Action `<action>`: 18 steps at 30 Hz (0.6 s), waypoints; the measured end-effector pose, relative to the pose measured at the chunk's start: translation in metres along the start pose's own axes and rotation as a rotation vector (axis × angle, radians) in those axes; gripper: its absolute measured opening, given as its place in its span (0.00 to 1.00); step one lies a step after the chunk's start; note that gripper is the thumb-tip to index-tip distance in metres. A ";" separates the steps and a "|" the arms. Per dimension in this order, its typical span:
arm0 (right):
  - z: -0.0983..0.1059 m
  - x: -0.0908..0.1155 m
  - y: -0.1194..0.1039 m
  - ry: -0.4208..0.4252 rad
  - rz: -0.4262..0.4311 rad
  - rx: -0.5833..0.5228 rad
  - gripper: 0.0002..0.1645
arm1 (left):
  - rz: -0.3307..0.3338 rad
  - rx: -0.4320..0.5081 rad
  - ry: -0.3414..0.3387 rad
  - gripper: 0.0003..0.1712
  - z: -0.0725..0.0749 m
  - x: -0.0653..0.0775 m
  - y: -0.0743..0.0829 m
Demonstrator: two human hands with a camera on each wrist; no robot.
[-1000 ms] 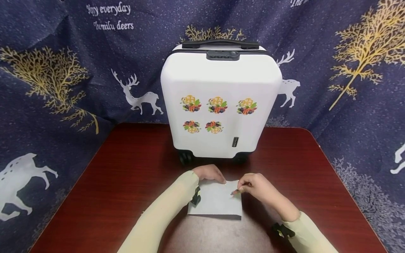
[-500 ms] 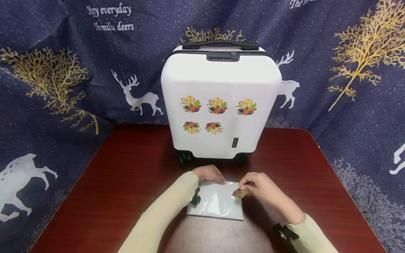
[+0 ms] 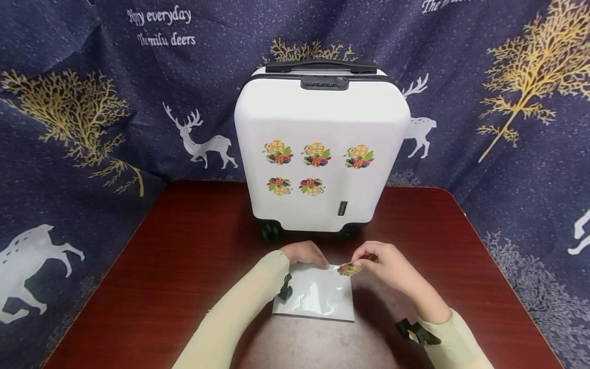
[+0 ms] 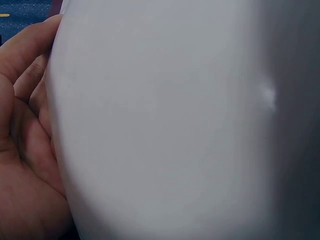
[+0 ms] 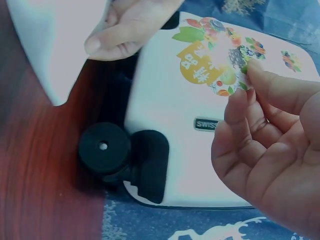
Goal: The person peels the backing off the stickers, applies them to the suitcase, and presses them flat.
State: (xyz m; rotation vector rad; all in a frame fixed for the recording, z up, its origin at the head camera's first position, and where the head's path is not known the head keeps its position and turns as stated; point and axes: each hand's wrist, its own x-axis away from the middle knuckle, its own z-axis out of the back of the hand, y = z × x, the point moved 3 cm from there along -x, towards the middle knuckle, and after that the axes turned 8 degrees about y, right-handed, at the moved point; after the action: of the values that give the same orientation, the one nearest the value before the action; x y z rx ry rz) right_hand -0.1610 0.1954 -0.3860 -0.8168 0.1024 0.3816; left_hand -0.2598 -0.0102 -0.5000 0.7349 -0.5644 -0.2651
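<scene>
Between the thumb and forefinger of my right hand [image 3: 384,265] is a fruit sticker [image 3: 347,269], pinched at one edge. In the right wrist view the sticker [image 5: 210,55] shows berries, leaves and an orange disc with white characters. My left hand [image 3: 305,252] grips the far edge of a glossy white sheet [image 3: 318,294]; the sticker overlaps the sheet's far right corner in the head view. The sheet fills most of the left wrist view, partly hiding the left hand [image 4: 25,130]. Several similar stickers [image 3: 316,155] are on the front of a white suitcase [image 3: 318,212].
The suitcase stands upright on a dark red table [image 3: 203,246], with black wheels [image 3: 270,229] below and a black handle [image 3: 321,65] on top. A blue cloth [image 3: 221,61] with deer and tree prints hangs behind. Both wrists wear black camera mounts [image 3: 417,332].
My right hand has lifted the sticker up and away from the sheet's right side, and its printed face now shows more. The sheet has flattened and glints; my left hand stays put.
</scene>
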 end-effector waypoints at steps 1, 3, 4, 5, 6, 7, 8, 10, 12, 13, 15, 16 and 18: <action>0.001 0.000 -0.001 0.003 -0.005 -0.006 0.06 | 0.000 0.002 0.000 0.14 0.000 0.000 0.000; 0.003 -0.002 -0.003 0.016 -0.008 -0.012 0.05 | 0.001 0.007 -0.001 0.14 0.000 0.000 0.000; 0.004 -0.002 -0.003 0.022 -0.013 -0.014 0.05 | 0.004 0.009 -0.001 0.14 0.000 0.000 0.000; 0.004 -0.003 -0.004 0.030 -0.016 -0.017 0.05 | 0.004 0.008 0.000 0.14 0.000 0.001 0.001; 0.005 -0.004 -0.005 0.038 -0.020 -0.019 0.04 | 0.003 0.007 0.001 0.14 0.000 0.001 0.001; 0.006 -0.004 -0.005 0.045 -0.026 -0.020 0.04 | 0.003 0.006 0.001 0.14 0.000 0.001 0.001; 0.006 -0.005 -0.006 0.055 -0.032 -0.022 0.04 | 0.004 0.006 0.000 0.14 -0.001 0.001 0.001; 0.007 -0.006 -0.006 0.078 -0.045 -0.027 0.03 | 0.005 0.001 0.000 0.14 -0.001 0.001 0.002; 0.008 -0.009 -0.007 0.113 -0.049 -0.031 0.03 | 0.007 -0.003 -0.001 0.14 -0.001 0.001 0.002; 0.009 -0.010 -0.008 0.130 -0.048 -0.033 0.03 | 0.007 -0.005 -0.002 0.14 -0.001 0.001 0.002; 0.009 -0.012 -0.008 0.166 -0.056 -0.041 0.03 | 0.006 -0.011 -0.002 0.14 -0.001 0.002 0.003; 0.010 -0.014 -0.008 0.183 -0.062 -0.044 0.03 | 0.006 -0.015 -0.003 0.14 -0.001 0.002 0.003; 0.010 -0.017 -0.008 0.208 -0.074 -0.054 0.04 | 0.006 -0.018 -0.005 0.15 -0.001 0.002 0.002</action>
State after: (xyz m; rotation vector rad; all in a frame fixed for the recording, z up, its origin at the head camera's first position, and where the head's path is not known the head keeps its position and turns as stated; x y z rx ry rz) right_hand -0.1740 0.1929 -0.3696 -0.9097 0.2557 0.2300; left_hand -0.2576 -0.0085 -0.4983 0.7152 -0.5679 -0.2660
